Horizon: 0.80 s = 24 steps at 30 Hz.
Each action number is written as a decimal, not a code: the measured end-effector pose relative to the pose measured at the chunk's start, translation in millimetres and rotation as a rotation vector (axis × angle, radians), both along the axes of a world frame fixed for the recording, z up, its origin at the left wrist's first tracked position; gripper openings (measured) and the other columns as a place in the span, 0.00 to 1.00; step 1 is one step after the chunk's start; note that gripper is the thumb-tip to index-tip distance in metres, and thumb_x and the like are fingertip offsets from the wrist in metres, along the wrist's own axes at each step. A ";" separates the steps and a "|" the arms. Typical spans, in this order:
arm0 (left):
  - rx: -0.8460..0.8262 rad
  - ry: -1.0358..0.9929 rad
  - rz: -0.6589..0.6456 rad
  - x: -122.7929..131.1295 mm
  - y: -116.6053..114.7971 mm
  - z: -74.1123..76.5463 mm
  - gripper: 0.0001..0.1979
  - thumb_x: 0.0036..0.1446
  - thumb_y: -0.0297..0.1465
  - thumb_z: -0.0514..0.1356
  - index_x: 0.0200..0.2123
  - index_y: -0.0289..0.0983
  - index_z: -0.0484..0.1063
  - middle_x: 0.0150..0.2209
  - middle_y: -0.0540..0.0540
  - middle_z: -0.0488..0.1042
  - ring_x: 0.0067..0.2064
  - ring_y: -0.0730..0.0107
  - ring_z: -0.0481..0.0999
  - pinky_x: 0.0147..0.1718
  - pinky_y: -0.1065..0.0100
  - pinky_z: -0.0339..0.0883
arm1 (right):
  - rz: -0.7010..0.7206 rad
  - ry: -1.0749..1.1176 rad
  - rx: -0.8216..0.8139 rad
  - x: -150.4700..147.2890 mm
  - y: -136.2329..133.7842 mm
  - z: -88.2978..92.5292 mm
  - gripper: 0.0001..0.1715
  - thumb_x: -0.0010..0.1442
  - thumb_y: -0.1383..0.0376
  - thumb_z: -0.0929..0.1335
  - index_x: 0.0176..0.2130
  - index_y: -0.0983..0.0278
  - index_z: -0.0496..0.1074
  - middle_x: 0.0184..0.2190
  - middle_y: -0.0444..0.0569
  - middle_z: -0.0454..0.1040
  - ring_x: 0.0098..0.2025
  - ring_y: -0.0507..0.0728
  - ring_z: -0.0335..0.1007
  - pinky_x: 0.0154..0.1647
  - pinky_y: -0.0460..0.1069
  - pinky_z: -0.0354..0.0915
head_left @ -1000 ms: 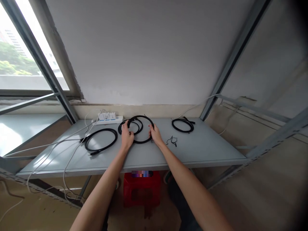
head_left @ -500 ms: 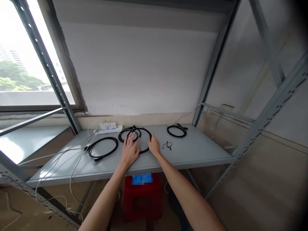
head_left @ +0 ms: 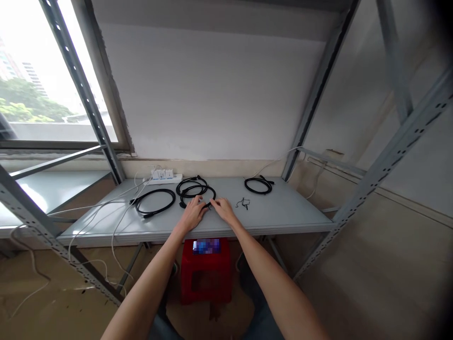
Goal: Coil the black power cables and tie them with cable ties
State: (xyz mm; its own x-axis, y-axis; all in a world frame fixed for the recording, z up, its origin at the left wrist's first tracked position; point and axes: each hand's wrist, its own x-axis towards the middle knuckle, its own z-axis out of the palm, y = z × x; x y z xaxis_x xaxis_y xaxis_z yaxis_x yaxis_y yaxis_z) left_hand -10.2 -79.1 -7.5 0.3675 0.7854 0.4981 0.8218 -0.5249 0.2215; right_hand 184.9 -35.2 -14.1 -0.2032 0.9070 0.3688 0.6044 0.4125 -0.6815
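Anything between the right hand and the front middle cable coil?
Nothing visible: the right hand is at the near right edge of the front middle cable coil. The thin black strands lie off to the right, out of the way.

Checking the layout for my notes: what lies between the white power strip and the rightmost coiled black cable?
The head view shows a coiled black cable overlapped by a nearer coil, which the left hand partly covers.
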 end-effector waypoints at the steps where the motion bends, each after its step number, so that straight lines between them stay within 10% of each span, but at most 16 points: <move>1: -0.009 0.016 0.016 0.6 -1.1 1.7 0.17 0.73 0.38 0.50 0.46 0.38 0.76 0.53 0.37 0.71 0.55 0.54 0.73 0.53 0.55 0.68 | 0.037 0.018 -0.004 0.0 -1.0 -0.5 0.27 0.68 0.47 0.64 0.29 0.62 0.77 0.29 0.48 0.78 0.36 0.58 0.72 0.39 0.48 0.61; 6: -0.087 0.101 0.069 3.9 -6.8 8.9 0.15 0.73 0.38 0.49 0.45 0.40 0.74 0.39 0.41 0.79 0.43 0.56 0.78 0.47 0.61 0.65 | 0.158 0.097 -0.044 0.1 -3.3 -1.1 0.25 0.65 0.49 0.66 0.26 0.62 0.78 0.25 0.46 0.76 0.30 0.56 0.70 0.33 0.47 0.58; 24: -0.168 -0.088 -0.069 -0.7 4.0 -3.2 0.08 0.71 0.31 0.50 0.46 0.37 0.69 0.43 0.38 0.78 0.45 0.55 0.78 0.43 0.61 0.67 | 0.293 0.261 -0.105 2.0 -10.0 6.9 0.21 0.57 0.50 0.71 0.27 0.65 0.80 0.25 0.48 0.78 0.31 0.57 0.70 0.35 0.49 0.62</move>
State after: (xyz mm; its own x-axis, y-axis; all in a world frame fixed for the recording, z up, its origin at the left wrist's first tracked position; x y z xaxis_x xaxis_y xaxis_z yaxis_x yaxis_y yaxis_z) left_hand -10.9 -75.1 -10.7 0.3843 0.8345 0.3950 0.7588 -0.5292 0.3797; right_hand 186.9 -45.2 -7.2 -0.3703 0.8602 0.3505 0.2726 0.4613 -0.8443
